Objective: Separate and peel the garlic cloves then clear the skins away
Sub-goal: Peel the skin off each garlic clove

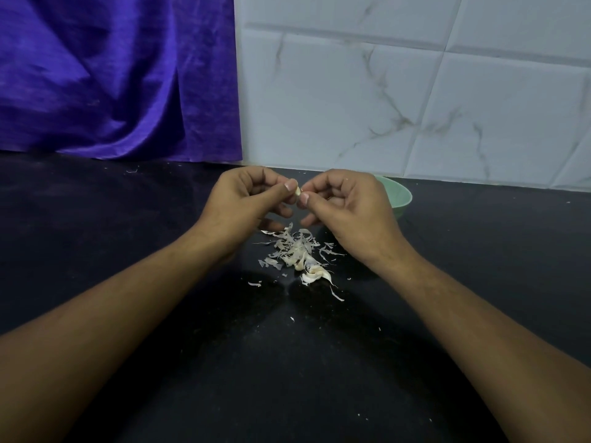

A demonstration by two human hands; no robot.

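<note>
I get a dim, cool-toned picture with little contrast. The light appears to fall from above and behind me: a broad, soft-edged shadow lies on the dark desk [96, 212] between the forearms, and a smaller one sits under the left hand [243, 199] and right hand [348, 206]. The tiled wall [415, 91] is the brightest area, evenly lit and bluish grey, without glare. The purple cloth [112, 75] shows a faint sheen on its folds. Focus holds well at the centre: fingernails and the garlic skins [294, 251] read clearly, though the garlic clove [298, 190] pinched between the hands stays a small pale smudge. Tile lines lean and bow toward the right edge, and the forearms swell at the lower corners.
</note>
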